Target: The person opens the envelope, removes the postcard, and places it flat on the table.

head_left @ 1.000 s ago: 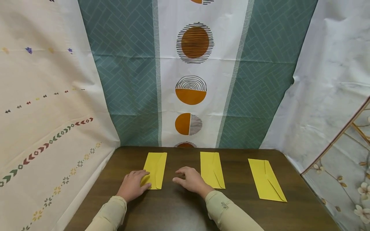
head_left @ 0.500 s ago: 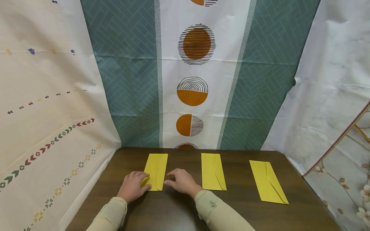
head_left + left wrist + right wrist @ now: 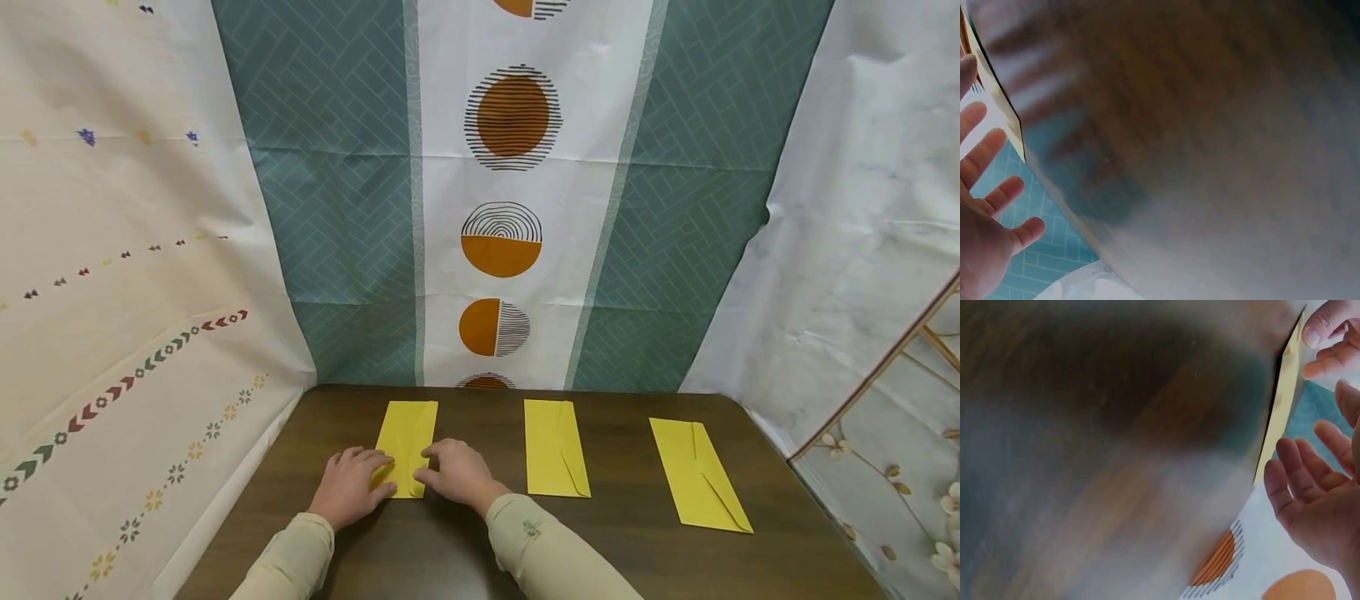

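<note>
A yellow envelope point(image 3: 407, 442), one of three on the tabletop point(image 3: 412, 554), lay at seven o'clock in the head view, its edges partly hidden by the left hand point(image 3: 348, 487) at its eight o'clock and the right hand point(image 3: 459, 476) at its four. Both were relaxed, grasping nothing; contact was hard to make out. The second envelope point(image 3: 555, 450) lay at five o'clock, the third envelope point(image 3: 697, 475) at four.

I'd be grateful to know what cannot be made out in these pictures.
Head: lower left part of the leftmost envelope, behind the left hand.
Head: the left sleeve, cut off by the bottom edge.
Left wrist: part of the left hand, past the left edge.
Right wrist: part of the right hand, past the right edge.
</note>
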{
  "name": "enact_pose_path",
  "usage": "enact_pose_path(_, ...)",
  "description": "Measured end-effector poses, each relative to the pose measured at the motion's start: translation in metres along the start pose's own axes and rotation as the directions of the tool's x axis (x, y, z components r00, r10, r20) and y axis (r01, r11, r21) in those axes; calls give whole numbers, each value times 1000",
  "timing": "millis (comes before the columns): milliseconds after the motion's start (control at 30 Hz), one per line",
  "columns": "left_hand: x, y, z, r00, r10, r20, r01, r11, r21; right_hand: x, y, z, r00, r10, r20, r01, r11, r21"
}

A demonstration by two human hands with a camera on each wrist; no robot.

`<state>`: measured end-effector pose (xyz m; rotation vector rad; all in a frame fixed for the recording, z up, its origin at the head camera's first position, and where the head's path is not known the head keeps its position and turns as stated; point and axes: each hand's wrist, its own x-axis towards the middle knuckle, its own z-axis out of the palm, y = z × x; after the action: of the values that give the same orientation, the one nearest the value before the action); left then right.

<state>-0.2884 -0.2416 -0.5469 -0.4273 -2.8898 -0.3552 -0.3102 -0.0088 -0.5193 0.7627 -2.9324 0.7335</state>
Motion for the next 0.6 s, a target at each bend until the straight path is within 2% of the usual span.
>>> enact_pose_path(367,0,-1,3,1000,13,-3,-13,1000,26,3,-7,19,989,122,-87,-127,990,-59)
enact_pose_path(600,-1,-1,7,1000,0,-2,0,1000,19,5,-12,29,974,190,-125,-206,969,-135)
